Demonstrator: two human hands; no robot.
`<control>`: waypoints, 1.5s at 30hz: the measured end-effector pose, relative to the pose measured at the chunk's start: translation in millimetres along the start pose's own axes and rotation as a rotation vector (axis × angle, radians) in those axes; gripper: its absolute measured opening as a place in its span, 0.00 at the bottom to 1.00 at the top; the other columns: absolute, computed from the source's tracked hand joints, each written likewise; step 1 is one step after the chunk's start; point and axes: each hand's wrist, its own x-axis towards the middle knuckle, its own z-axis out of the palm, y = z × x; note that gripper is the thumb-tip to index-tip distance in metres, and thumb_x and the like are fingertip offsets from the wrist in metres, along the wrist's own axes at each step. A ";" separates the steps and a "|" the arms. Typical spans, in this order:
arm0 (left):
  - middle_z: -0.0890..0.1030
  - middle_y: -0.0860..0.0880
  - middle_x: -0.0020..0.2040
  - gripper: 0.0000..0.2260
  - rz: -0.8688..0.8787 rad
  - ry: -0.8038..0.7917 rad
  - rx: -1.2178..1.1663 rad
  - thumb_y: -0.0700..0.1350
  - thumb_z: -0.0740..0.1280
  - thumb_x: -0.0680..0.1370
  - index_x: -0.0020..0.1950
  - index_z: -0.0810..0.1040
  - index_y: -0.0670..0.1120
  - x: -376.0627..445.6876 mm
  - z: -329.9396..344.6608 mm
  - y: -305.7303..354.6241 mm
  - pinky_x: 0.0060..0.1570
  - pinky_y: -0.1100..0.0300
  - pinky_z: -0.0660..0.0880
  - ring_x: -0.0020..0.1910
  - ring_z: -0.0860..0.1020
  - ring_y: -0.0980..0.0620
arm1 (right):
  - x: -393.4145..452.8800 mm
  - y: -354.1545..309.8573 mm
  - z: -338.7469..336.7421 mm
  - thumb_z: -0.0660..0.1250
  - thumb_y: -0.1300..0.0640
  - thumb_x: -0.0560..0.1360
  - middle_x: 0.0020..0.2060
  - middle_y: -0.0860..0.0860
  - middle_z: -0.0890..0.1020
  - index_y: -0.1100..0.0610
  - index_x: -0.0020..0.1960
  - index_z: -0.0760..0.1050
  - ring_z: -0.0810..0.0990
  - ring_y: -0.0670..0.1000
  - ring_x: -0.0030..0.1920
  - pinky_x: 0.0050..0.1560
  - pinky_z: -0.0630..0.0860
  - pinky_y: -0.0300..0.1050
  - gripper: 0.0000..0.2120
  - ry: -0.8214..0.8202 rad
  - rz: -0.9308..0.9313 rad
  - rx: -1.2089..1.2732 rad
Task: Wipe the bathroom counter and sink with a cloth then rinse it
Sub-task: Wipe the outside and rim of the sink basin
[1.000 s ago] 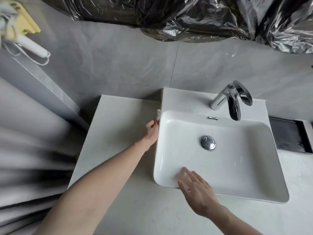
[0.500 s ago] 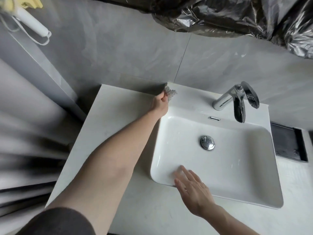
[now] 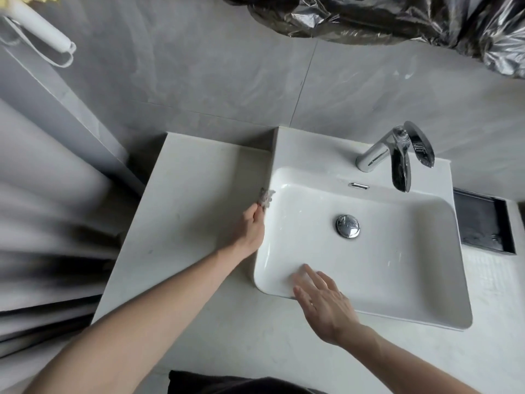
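Plainly the wiping step is in hand — the left hand [image 3: 250, 230] pinches a small cloth [image 3: 266, 198] against the sink [image 3: 284, 177] at its left outer wall, beside the worktop [image 3: 184, 211]. The right hand [image 3: 322, 301] lies spread on the front rim. Next, presumably: the basin, then rinsing under the tap [image 3: 397, 155].

Head view — steeply down, close

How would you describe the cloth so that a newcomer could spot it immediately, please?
Find the white sink on the pale counter. Along its left outer wall, the left hand pinches a small crumpled grey cloth, the only soft, ragged thing there.
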 end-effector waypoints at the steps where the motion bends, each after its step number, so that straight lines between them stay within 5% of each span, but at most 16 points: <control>1: 0.74 0.50 0.28 0.15 -0.010 -0.019 -0.019 0.51 0.57 0.79 0.33 0.74 0.54 -3.5 -3.2 -2.0 0.38 0.53 0.65 0.32 0.68 0.46 | 0.2 0.1 0.0 0.40 0.35 0.83 0.83 0.39 0.48 0.37 0.81 0.53 0.50 0.51 0.82 0.78 0.61 0.52 0.27 0.002 -0.002 -0.002; 6: 0.76 0.47 0.40 0.10 -0.072 -0.076 -0.106 0.37 0.60 0.82 0.45 0.80 0.40 31.8 -4.0 22.2 0.36 0.61 0.67 0.36 0.69 0.57 | 0.0 1.4 1.2 0.40 0.34 0.83 0.83 0.39 0.50 0.37 0.81 0.55 0.51 0.52 0.83 0.78 0.60 0.53 0.27 0.017 0.002 0.004; 10: 0.77 0.45 0.45 0.11 -0.137 -0.122 -0.088 0.34 0.58 0.81 0.52 0.80 0.40 41.5 -1.9 22.1 0.36 0.67 0.70 0.44 0.73 0.52 | -6.2 -2.2 -0.1 0.42 0.35 0.84 0.83 0.39 0.52 0.38 0.79 0.61 0.53 0.50 0.82 0.77 0.59 0.52 0.26 0.043 0.010 0.008; 14: 0.76 0.45 0.42 0.09 -0.144 -0.108 -0.117 0.33 0.58 0.82 0.50 0.78 0.38 -5.4 -7.9 14.3 0.32 0.70 0.68 0.29 0.71 0.67 | -12.6 -5.9 0.8 0.43 0.37 0.85 0.82 0.40 0.57 0.42 0.71 0.73 0.58 0.49 0.81 0.75 0.61 0.52 0.26 0.074 -0.004 -0.014; 19: 0.83 0.48 0.43 0.12 -0.189 -0.111 -0.056 0.44 0.60 0.83 0.46 0.80 0.42 -74.4 -23.7 -30.2 0.43 0.60 0.71 0.41 0.75 0.56 | -17.1 -12.8 -2.3 0.43 0.37 0.84 0.81 0.41 0.60 0.42 0.70 0.75 0.61 0.50 0.79 0.73 0.64 0.52 0.26 0.086 0.001 -0.011; 22: 0.81 0.52 0.38 0.13 -0.209 -0.118 0.117 0.48 0.60 0.83 0.43 0.77 0.44 -104.0 -36.4 -41.5 0.40 0.57 0.68 0.37 0.74 0.55 | -21.1 -17.1 -3.9 0.38 0.33 0.80 0.80 0.41 0.61 0.41 0.70 0.74 0.63 0.51 0.78 0.72 0.65 0.52 0.33 0.101 -0.001 -0.027; 27: 0.79 0.55 0.29 0.16 -0.227 -0.143 0.114 0.51 0.60 0.83 0.40 0.75 0.44 -126.6 -43.4 -47.8 0.36 0.58 0.68 0.30 0.73 0.57 | -18.1 -13.8 6.1 0.42 0.34 0.82 0.77 0.42 0.69 0.43 0.69 0.75 0.69 0.51 0.76 0.72 0.63 0.51 0.29 0.173 0.031 0.013; 30: 0.82 0.52 0.33 0.17 -0.306 -0.112 0.101 0.54 0.61 0.82 0.40 0.78 0.45 -135.2 -39.1 -47.3 0.35 0.56 0.72 0.34 0.77 0.51 | -19.2 -14.4 28.9 0.53 0.41 0.84 0.79 0.45 0.67 0.43 0.72 0.74 0.63 0.49 0.79 0.80 0.55 0.53 0.21 0.349 0.102 0.236; 33: 0.86 0.51 0.37 0.18 -0.425 -0.155 -0.028 0.56 0.61 0.79 0.44 0.84 0.45 -141.4 -31.7 -45.6 0.43 0.54 0.82 0.37 0.84 0.50 | -45.9 -38.5 53.4 0.63 0.59 0.82 0.72 0.44 0.73 0.48 0.66 0.78 0.70 0.47 0.73 0.75 0.66 0.54 0.15 0.739 0.126 0.582; 35: 0.84 0.48 0.31 0.17 -0.516 -0.216 -0.150 0.48 0.59 0.80 0.46 0.84 0.40 -141.0 -29.9 -40.2 0.42 0.55 0.81 0.33 0.84 0.48 | -66.1 -62.5 73.0 0.62 0.64 0.81 0.67 0.44 0.75 0.48 0.64 0.77 0.72 0.46 0.69 0.71 0.70 0.52 0.17 0.849 0.215 0.817; 39: 0.84 0.47 0.32 0.21 -0.572 -0.473 -0.027 0.34 0.54 0.73 0.28 0.81 0.45 -147.3 -40.1 -15.1 0.59 0.50 0.78 0.41 0.84 0.49 | -69.5 -102.4 115.3 0.60 0.61 0.83 0.69 0.50 0.73 0.46 0.68 0.69 0.74 0.52 0.67 0.69 0.73 0.56 0.17 0.614 0.507 1.305; 42: 0.85 0.57 0.35 0.15 -0.553 -0.657 0.131 0.37 0.57 0.76 0.38 0.81 0.46 -149.9 -50.0 3.4 0.63 0.49 0.70 0.44 0.79 0.57 | -48.8 -121.8 120.5 0.57 0.60 0.86 0.72 0.54 0.73 0.53 0.78 0.65 0.77 0.56 0.68 0.69 0.75 0.58 0.20 0.393 0.529 1.807; 45: 0.84 0.54 0.60 0.17 -0.412 -0.816 0.389 0.42 0.59 0.79 0.60 0.85 0.48 -141.2 -61.9 9.6 0.71 0.48 0.68 0.65 0.76 0.48 | -27.6 -137.8 105.7 0.55 0.60 0.87 0.71 0.53 0.75 0.57 0.77 0.69 0.76 0.57 0.69 0.68 0.75 0.56 0.19 0.402 0.491 2.031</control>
